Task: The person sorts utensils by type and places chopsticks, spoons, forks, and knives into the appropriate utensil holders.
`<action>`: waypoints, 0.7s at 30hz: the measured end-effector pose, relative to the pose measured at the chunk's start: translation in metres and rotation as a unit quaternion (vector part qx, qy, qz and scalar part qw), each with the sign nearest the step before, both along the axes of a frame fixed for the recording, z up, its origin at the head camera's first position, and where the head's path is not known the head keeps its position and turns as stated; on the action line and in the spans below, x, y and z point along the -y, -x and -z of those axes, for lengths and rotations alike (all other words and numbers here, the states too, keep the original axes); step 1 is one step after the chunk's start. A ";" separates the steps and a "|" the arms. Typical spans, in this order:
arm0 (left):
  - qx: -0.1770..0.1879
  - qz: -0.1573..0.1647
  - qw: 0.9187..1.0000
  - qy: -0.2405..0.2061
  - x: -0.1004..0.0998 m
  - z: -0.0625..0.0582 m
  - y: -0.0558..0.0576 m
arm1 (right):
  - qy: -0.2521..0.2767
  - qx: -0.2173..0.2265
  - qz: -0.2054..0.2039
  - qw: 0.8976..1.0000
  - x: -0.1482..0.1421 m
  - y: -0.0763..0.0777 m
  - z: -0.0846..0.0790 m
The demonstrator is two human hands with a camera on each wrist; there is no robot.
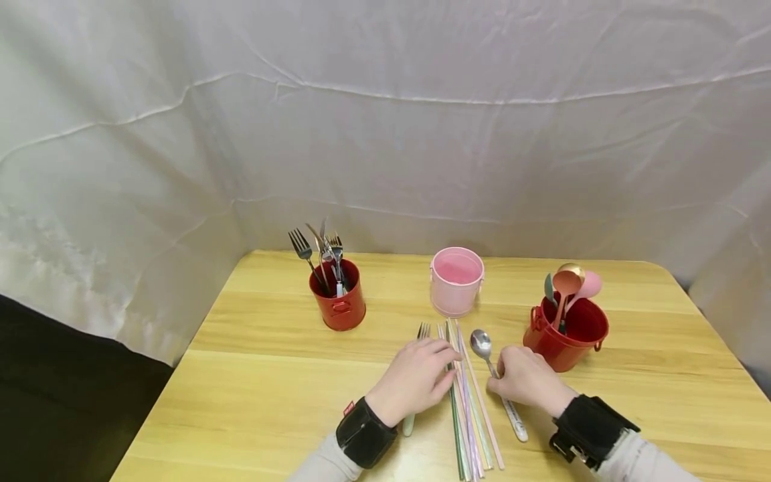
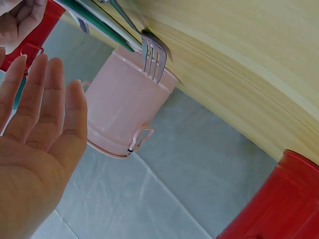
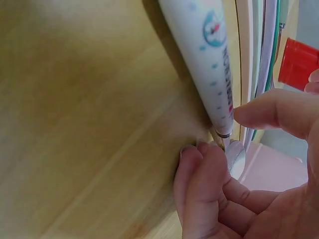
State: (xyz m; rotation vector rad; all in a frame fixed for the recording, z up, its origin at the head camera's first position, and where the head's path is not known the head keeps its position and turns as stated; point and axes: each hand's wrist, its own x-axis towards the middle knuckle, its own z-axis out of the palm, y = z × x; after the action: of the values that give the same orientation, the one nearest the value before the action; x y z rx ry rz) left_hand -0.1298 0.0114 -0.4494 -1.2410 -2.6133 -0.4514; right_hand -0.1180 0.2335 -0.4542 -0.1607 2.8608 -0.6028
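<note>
— Doing what with the right hand [image 1: 530,378]?

— Curling thumb and fingers round the spoon [image 1: 510,414], pinching near the top of its patterned white handle and pointing the bowl away, roughly toward the pink bucket [image 1: 454,294]. Holding it low over the table [image 1: 271,375], without showing for certain whether lifting it or leaving it down.

— And holding anything with the left hand [image 1: 415,376]?

— Apparently holding nothing. Spreading the fingers loosely, just over or beside the straws [image 1: 469,415], near the fork [image 1: 408,425] too. Touching the straws? Not being able to tell from these views.

— Getting far with the sorting, judging by the buckets?

— Seeming partway through. Counting as done the forks [image 1: 301,244] and other metal cutlery standing in the left red bucket [image 1: 343,313], plus the spoons [image 1: 566,281] leaning in the right red bucket [image 1: 551,348].

— Leaving what, then?

— Probably leaving three jobs: placing the pinched spoon, not yet standing with its kind; dealing with the fork, lying left of the straws; and gathering the straws, lying in a loose bundle in front of the pink bucket. Seeing no straws poking out of any bucket.
</note>
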 end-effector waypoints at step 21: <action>0.015 -0.017 1.000 0.017 0.007 0.003 0.001 | -0.004 0.030 0.009 1.000 -0.001 0.001 0.000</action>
State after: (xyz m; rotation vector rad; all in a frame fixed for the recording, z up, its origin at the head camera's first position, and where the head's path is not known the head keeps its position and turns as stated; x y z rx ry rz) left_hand -0.1313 0.0048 -0.4523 -1.2076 -2.6722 -0.4253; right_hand -0.1193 0.2341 -0.4545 -0.1145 2.8096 -0.5879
